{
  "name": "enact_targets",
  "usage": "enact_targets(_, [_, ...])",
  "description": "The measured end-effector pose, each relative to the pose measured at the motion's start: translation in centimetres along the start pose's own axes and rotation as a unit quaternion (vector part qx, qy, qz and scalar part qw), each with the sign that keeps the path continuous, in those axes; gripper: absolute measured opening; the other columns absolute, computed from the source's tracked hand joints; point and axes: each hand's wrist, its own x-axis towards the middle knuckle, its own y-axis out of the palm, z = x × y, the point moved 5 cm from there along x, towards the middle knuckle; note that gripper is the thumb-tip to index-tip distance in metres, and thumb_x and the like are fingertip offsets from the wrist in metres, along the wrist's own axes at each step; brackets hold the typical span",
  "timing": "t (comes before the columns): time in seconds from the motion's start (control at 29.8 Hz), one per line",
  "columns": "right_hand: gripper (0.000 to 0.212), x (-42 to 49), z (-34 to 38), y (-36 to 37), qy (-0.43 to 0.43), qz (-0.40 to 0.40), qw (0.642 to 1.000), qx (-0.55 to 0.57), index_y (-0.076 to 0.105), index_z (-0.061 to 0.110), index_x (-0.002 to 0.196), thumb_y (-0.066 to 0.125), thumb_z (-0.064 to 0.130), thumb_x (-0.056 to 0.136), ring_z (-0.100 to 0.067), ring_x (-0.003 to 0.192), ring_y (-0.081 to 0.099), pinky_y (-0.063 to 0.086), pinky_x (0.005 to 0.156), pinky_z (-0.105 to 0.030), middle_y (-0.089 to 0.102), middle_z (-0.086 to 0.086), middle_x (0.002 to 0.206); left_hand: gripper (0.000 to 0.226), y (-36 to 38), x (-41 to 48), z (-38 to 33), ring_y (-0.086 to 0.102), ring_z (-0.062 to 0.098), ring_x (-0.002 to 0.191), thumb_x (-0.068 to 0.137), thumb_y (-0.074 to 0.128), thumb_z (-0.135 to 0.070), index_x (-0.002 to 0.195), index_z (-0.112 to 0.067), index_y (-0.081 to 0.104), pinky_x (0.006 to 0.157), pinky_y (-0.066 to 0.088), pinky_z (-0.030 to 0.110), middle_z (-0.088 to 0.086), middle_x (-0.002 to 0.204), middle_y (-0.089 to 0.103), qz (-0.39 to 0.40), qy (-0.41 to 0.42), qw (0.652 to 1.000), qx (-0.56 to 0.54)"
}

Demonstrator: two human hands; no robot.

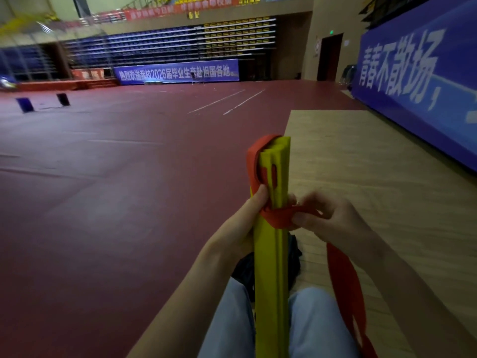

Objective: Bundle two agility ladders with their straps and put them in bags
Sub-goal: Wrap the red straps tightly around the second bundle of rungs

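Observation:
A stack of yellow ladder rungs (271, 267) stands upright between my knees, its top end near the middle of the view. A red strap (277, 218) is wound around the stack about a third of the way down. My left hand (247, 215) grips the stack from the left, thumb on the strap. My right hand (327, 218) pinches the strap just right of the stack. More red strap loops over the top and a long tail (346, 280) hangs under my right forearm. A dark bag (245, 270) lies on the floor behind the stack, mostly hidden.
I sit on a strip of light wooden floor (374, 164) beside a wide dark-red sports floor (116, 177). A blue banner wall (426, 86) runs along the right. Two small dark blocks (62, 99) stand far off at the left. Folded bleachers line the back.

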Motion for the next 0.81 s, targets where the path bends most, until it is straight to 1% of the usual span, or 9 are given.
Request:
enact_targets(0.13, [0.01,0.3,-1.5,0.7,0.092,0.087,0.992,0.025,0.051,0.005,0.089,0.055,-0.003,0.085,0.006,0.033,0.047,0.034,0.036,-0.006,0.056,0.011,0.042,0.069,0.2,0.0,0.2,0.069,0.015,0.087,0.04,0.083,-0.065,0.086,-0.014,0.073,0.075,0.054,0.026,0.003,0.089,0.071,0.042,-0.008,0.999,0.02])
enact_targets(0.24, [0.023,0.2,-2.4,0.9,0.114,0.122,0.985,0.029,0.052,-0.003,0.11,0.052,0.001,0.088,0.004,0.03,0.044,0.031,0.034,-0.007,0.052,0.012,0.037,0.096,0.2,0.2,0.4,0.062,0.01,0.105,0.037,0.076,-0.075,0.11,-0.015,0.06,0.086,0.051,0.024,0.003,0.116,0.061,0.041,0.0,0.996,0.075])
enact_targets(0.37, [0.025,0.5,-3.2,0.7,0.104,0.163,0.981,0.014,0.062,0.015,0.09,0.068,0.032,0.073,0.001,0.033,0.034,0.026,0.038,-0.011,0.043,0.012,0.039,0.072,0.9,0.1,-0.7,0.053,0.005,0.12,0.051,0.068,-0.076,0.096,-0.02,0.068,0.092,0.048,0.027,-0.005,0.131,0.049,0.097,0.015,0.987,0.127])
enact_targets(0.44, [0.053,0.3,-4.1,1.2,0.122,0.211,0.966,0.091,0.056,0.011,0.081,0.081,0.051,0.056,0.001,0.032,0.034,0.027,0.036,-0.011,0.043,0.012,0.042,0.077,0.8,0.4,-0.6,0.048,0.02,0.126,0.053,0.066,-0.078,0.095,-0.014,0.064,0.099,0.045,0.042,0.011,0.135,0.05,0.091,0.014,0.984,0.151])
enact_targets(0.5, [0.063,-0.2,-4.7,2.5,0.126,0.272,0.942,0.155,0.059,0.013,0.076,0.076,0.068,0.049,0.001,0.032,0.036,0.029,0.035,-0.01,0.048,0.011,0.045,0.09,0.6,0.6,-0.3,0.039,0.039,0.129,0.055,0.065,-0.078,0.102,-0.002,0.061,0.104,0.035,0.057,0.03,0.14,0.038,0.09,0.01,0.983,0.158])
enact_targets(0.6, [0.046,-0.8,-5.4,3.9,0.113,0.3,0.915,0.245,0.069,0.025,0.07,0.073,0.068,0.055,0.003,0.03,0.038,0.028,0.033,-0.009,0.055,0.011,0.047,0.075,1.3,0.6,0.0,0.053,0.022,0.122,0.076,0.056,-0.065,0.113,0.0,0.059,0.098,0.047,0.037,0.009,0.137,0.051,0.156,0.034,0.98,0.117])
enact_targets(0.71, [0.061,-0.9,-6.3,3.9,0.131,0.233,0.925,0.27,0.065,0.012,0.072,0.078,0.066,0.047,0.001,0.026,0.034,0.019,0.032,-0.013,0.049,0.007,0.039,0.091,1.1,0.8,-0.4,0.057,0.012,0.115,0.058,0.064,-0.075,0.124,-0.012,0.053,0.093,0.049,0.033,-0.009,0.124,0.061,0.054,0.029,0.99,0.124])
enact_targets(0.77, [0.069,-0.9,-6.4,3.5,0.127,0.182,0.943,0.248,0.064,0.006,0.076,0.076,0.068,0.047,-0.001,0.023,0.03,0.015,0.033,-0.014,0.043,0.006,0.033,0.106,-0.1,0.3,-1.0,0.064,0.01,0.101,0.05,0.076,-0.067,0.136,-0.017,0.039,0.077,0.054,0.03,-0.005,0.117,0.062,-0.048,0.097,0.986,0.124])
enact_targets(0.81, [0.069,-0.8,-6.2,3.4,0.124,0.159,0.951,0.234,0.062,0.004,0.078,0.072,0.067,0.052,-0.001,0.022,0.029,0.016,0.031,-0.012,0.042,0.006,0.031,0.103,-0.6,0.0,-1.6,0.064,0.01,0.101,0.058,0.078,-0.056,0.141,-0.021,0.029,0.073,0.054,0.026,-0.002,0.12,0.058,-0.086,0.147,0.977,0.126])
